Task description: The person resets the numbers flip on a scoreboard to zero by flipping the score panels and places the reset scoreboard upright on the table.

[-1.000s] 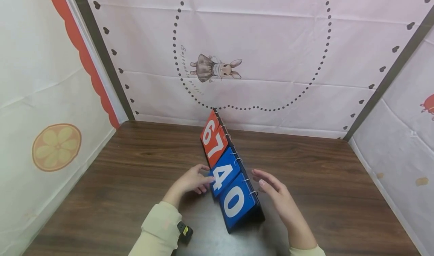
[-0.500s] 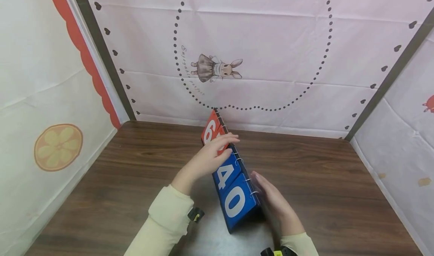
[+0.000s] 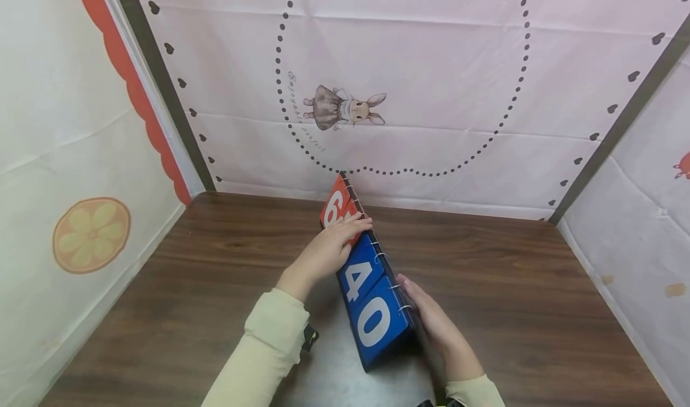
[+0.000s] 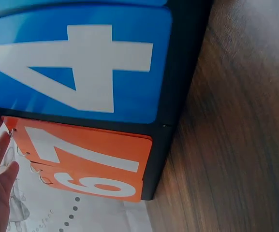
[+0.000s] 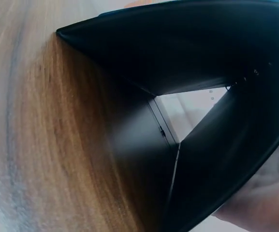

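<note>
A tabletop flip scoreboard stands tent-like on the table, its ring-bound spine running away from me. Its blue cards read 4 and 0; the red cards beyond read 6 and 7. My left hand reaches across the 7 card with its fingertips at the top edge by the rings; its fingers look mostly extended. Along the black back panel lies my right hand, fingers fairly straight. From the right wrist, the hollow black inside of the stand shows, with the right hand partly hidden behind a panel.
Brown wood-grain table spreads on both sides of the scoreboard. Behind it hangs a pale printed cloth wall with a rabbit figure, close to the stand's far end. More cloth walls flank the table left and right.
My left hand has gone from the lower edge of the 4 card up and forward to the top edge at the 7. The right hand has come in against the back panel.
</note>
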`<state>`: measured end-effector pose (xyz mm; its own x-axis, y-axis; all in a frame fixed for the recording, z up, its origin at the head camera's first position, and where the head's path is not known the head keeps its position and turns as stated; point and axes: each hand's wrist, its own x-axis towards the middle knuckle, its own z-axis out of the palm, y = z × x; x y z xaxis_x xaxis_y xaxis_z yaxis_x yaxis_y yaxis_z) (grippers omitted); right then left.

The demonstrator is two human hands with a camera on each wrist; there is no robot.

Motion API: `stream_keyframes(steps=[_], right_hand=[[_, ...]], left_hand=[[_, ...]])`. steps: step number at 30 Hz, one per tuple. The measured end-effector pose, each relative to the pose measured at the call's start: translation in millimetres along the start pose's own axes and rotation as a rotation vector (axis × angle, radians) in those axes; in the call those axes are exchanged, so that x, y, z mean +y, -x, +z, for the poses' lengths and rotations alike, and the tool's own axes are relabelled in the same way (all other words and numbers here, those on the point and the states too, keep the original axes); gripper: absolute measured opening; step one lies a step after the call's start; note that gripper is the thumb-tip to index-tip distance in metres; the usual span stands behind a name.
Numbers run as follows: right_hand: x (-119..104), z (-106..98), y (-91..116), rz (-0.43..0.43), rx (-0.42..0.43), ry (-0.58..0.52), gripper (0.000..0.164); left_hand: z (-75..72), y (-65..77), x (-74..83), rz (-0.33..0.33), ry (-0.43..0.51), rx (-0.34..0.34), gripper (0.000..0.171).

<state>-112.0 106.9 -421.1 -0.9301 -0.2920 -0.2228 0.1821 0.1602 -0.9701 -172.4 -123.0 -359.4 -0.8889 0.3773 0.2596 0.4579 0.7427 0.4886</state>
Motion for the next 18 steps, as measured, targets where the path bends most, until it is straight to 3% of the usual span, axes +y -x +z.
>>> stream_keyframes(steps=[5, 11, 18], right_hand=[[-4.9, -0.5, 1.6, -0.004, 0.002, 0.008, 0.067], [-9.4, -0.2, 1.3, -0.008, 0.014, 0.018, 0.065], [-13.1, -2.1, -0.3, -0.025, 0.06, -0.092, 0.063]], left_hand=[[-2.2, -1.8, 0.2, -0.035, 0.053, -0.018, 0.043], [-3.7, -3.7, 1.4, -0.021, 0.061, -0.037, 0.04], [-4.4, -2.8, 1.3, -0.028, 0.079, -0.045, 0.039]])
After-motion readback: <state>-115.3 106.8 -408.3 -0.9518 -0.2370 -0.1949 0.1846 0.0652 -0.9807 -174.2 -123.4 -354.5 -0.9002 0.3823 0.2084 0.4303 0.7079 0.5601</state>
